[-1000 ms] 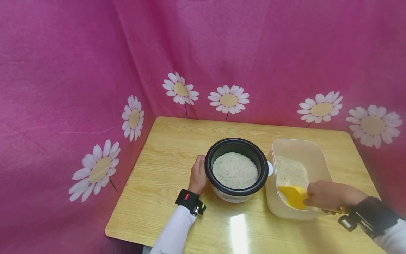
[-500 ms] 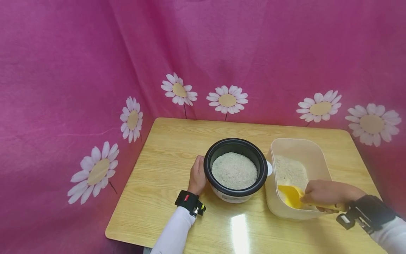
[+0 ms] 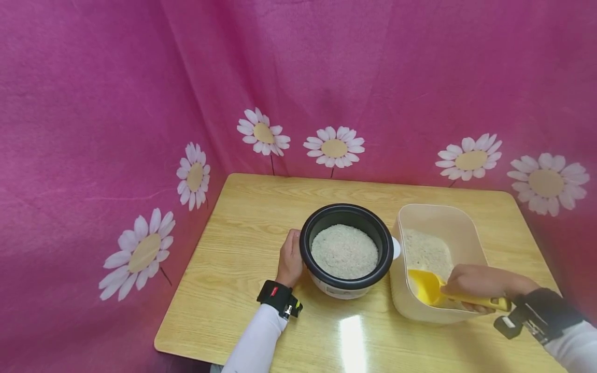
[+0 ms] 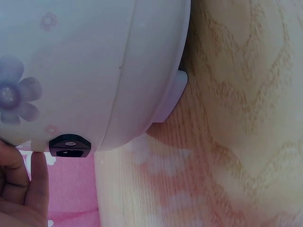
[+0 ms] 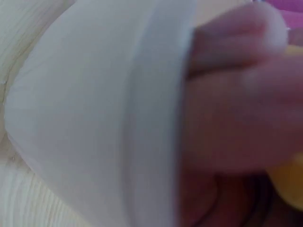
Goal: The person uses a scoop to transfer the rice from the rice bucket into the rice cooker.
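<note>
A white rice cooker with a black inner pot stands mid-table, with white rice in it. My left hand holds the cooker's left side; in the left wrist view, fingers touch its flowered wall beside a dark power socket. To the right, my right hand grips the handle of a yellow scoop over the near rim of a cream bin. The scoop's bowl is down inside the bin, by the rice there. The right wrist view is blurred, showing fingers against the bin's rim.
The wooden table carries both containers, which stand close side by side. A white handle on the cooker juts toward the bin. A pink curtain with printed daisies hangs behind the table and along its left.
The scoop in my right hand has moved slightly left and tilted inside the bin, so more of its handle shows. My left hand and the cooker stay in place.
</note>
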A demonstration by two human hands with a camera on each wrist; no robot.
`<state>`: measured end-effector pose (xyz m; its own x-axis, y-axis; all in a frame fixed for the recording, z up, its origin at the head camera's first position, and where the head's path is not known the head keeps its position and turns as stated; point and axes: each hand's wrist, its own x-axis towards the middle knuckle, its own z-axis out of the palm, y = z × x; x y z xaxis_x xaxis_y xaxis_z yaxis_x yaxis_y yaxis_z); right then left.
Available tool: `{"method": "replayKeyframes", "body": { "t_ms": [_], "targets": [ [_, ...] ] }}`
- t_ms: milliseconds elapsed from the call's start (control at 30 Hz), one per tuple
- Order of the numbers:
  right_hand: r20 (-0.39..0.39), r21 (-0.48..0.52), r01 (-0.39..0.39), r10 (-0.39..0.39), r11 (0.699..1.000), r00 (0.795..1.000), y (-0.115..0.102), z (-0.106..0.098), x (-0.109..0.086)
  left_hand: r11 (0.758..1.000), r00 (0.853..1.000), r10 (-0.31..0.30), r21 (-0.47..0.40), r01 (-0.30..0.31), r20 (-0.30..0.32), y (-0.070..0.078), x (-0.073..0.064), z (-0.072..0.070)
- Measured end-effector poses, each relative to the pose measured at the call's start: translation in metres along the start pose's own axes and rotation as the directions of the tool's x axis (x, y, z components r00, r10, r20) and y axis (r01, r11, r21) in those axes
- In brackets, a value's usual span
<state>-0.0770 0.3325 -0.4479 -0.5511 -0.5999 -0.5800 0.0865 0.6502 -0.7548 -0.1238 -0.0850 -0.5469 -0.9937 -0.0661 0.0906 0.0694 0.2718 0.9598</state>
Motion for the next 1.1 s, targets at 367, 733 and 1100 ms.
{"method": "replayKeyframes", "body": {
  "t_ms": [367, 733, 1100],
  "targets": [
    [-0.129, 0.091, -0.044, 0.055, 0.995, 0.99, 0.006, 0.007, 0.009, 1.0, 1.0, 0.001, 0.016, 0.0, -0.008, 0.0, 0.0, 0.0],
    [-0.21, 0.16, -0.054, 0.088, 0.986, 0.974, 0.009, 0.014, 0.017, 1.0, 1.0, -0.012, 0.009, 0.012, 0.001, 0.003, -0.001, 0.0],
    [-0.262, 0.157, -0.077, 0.117, 0.985, 0.958, 0.01, 0.015, 0.025, 1.0, 1.0, -0.013, 0.009, 0.013, -0.004, 0.001, 0.001, -0.001]
  ]
}}
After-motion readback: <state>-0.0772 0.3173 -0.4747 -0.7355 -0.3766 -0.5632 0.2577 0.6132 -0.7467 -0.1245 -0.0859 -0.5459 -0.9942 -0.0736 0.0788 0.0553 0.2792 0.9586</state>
